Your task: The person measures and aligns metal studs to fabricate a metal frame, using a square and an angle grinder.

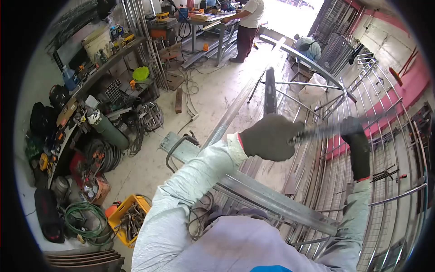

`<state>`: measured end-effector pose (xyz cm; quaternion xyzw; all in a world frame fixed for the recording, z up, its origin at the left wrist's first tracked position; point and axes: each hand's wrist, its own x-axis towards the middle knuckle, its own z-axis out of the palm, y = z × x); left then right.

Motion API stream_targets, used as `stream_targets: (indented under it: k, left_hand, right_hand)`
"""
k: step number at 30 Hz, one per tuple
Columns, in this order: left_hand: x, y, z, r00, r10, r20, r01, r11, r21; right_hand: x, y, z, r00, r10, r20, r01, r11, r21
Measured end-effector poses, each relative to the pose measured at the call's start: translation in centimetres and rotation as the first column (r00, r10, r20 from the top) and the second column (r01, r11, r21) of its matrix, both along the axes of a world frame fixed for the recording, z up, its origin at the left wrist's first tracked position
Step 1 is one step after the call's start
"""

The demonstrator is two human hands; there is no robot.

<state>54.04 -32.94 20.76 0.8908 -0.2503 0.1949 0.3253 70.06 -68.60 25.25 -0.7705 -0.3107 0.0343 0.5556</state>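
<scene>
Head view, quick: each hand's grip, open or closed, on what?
Left hand: closed, holding the bar at one end.
Right hand: at the blurred bar; open or closed can't be told.

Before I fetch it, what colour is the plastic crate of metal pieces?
The crate is yellow; head view.

Well left of the left fingers: a cylinder (green, pale-topped) — and, lower down, a hose and a crate of metal bits. Far beyond the fingers, a co-worker at a table.
</scene>
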Motion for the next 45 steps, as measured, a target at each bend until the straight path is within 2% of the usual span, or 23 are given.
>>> stream_targets:
  k: [1,3,4,11,16,18,19,22,23,25,27,28,29,30,32,34,35,37,39,40,41,43,45]
  left_hand:
    - [0.6,0.0,-1.7,0.994,-0.036,0.106,0.025,0.994,0.108]
    - [1.7,0.3,-4.4,0.990,-0.067,0.127,0.023,0.946,0.324]
    - [1.6,0.8,-4.7,0.990,-0.069,0.123,0.026,0.947,0.321]
    - [1.3,3.9,-5.5,0.975,-0.211,0.066,0.157,0.874,0.460]
    - [3.1,1.8,-6.6,0.956,-0.284,0.080,0.217,0.862,0.459]
    - [4.2,0.5,-9.3,0.938,-0.333,0.097,0.275,0.883,0.380]
    - [4.2,-0.3,-10.7,0.951,-0.288,0.112,0.252,0.933,0.257]
    - [4.0,-1.9,-13.3,0.958,-0.265,0.112,0.252,0.960,0.120]
    - [3.5,-1.9,-13.9,0.977,-0.184,0.109,0.168,0.976,0.142]
    - [0.7,-2.4,-14.6,0.929,-0.111,-0.353,-0.026,0.932,-0.361]
    - [-1.6,-2.8,-16.0,0.956,0.293,0.008,-0.293,0.954,0.055]
    - [-2.7,-3.1,-16.9,0.907,0.393,0.149,-0.415,0.894,0.169]
    - [-4.3,-3.4,-17.6,0.818,0.562,0.125,-0.568,0.823,0.016]
    - [-5.9,-3.5,-18.3,0.703,0.706,0.084,-0.695,0.707,-0.129]
    - [-11.8,-1.9,-18.1,0.591,0.803,0.073,-0.799,0.595,-0.083]
    - [-16.4,-1.4,-19.5,0.412,0.911,0.014,-0.911,0.412,-0.020]
    - [-17.6,-1.6,-21.3,0.274,0.957,-0.099,-0.961,0.268,-0.068]
    - [-19.0,-2.1,-24.4,0.131,0.966,-0.222,-0.988,0.110,-0.105]
    - [-17.5,-2.0,-27.2,0.087,0.776,-0.624,-0.883,-0.230,-0.409]
    - [-16.5,-1.8,-28.3,0.103,0.679,-0.727,-0.813,-0.364,-0.454]
    - [-15.5,-1.7,-29.5,0.122,0.580,-0.805,-0.724,-0.503,-0.472]
    - [-13.1,-1.3,-27.8,0.241,0.593,-0.768,-0.610,-0.523,-0.595]
    - [-10.8,-1.2,-25.7,0.331,0.565,-0.756,-0.525,-0.555,-0.645]
  right_hand:
    - [3.1,-2.2,-1.0,0.972,0.095,-0.216,-0.047,0.976,0.214]
    - [1.6,-3.3,0.6,0.936,-0.092,-0.339,0.159,0.971,0.178]
    - [1.3,-4.3,1.1,0.890,0.133,-0.436,-0.006,0.960,0.281]
    - [3.1,-5.7,1.3,0.907,-0.063,-0.416,0.051,0.998,-0.039]
    - [1.8,10.2,-3.8,0.689,0.374,-0.621,-0.290,0.927,0.236]
    - [1.0,13.9,-7.1,0.877,0.466,-0.117,-0.474,0.879,-0.055]
    - [1.3,14.8,-9.8,0.710,0.556,0.433,-0.407,0.825,-0.392]
    - [0.0,17.4,-16.9,0.925,0.380,-0.027,-0.380,0.919,-0.101]
    - [0.4,18.3,-18.8,0.922,0.329,-0.206,-0.342,0.939,-0.035]
    - [-0.4,20.7,-17.6,0.700,0.155,-0.697,-0.212,0.977,0.005]
    - [-1.1,22.4,-20.2,0.543,0.196,-0.817,-0.194,0.975,0.105]
    - [-1.4,22.8,-22.1,0.773,0.330,-0.542,-0.344,0.936,0.080]
    - [-1.9,22.6,-23.4,0.822,0.360,-0.442,-0.384,0.923,0.036]
    - [-3.1,22.9,-23.1,0.827,0.363,-0.428,-0.393,0.919,0.021]
    - [-3.6,23.7,-23.3,0.872,0.370,-0.320,-0.419,0.903,-0.098]
    - [-1.6,24.0,-24.1,0.882,0.443,0.163,-0.325,0.820,-0.470]
    - [-0.9,24.3,-24.8,0.891,0.421,-0.174,-0.454,0.850,-0.267]
    - [0.3,25.1,-25.8,0.568,0.353,-0.743,-0.245,0.935,0.257]
    - [1.0,24.9,-25.8,0.917,0.347,-0.196,-0.394,0.861,-0.322]
    - [1.3,25.0,-26.1,0.919,0.343,-0.192,-0.390,0.859,-0.331]
    - [1.7,25.2,-26.9,0.874,0.300,-0.381,-0.395,0.896,-0.202]
    - [1.9,25.5,-28.6,0.656,0.250,-0.712,-0.308,0.950,0.049]
    - [1.5,26.1,-30.2,0.617,0.239,-0.750,-0.251,0.963,0.100]
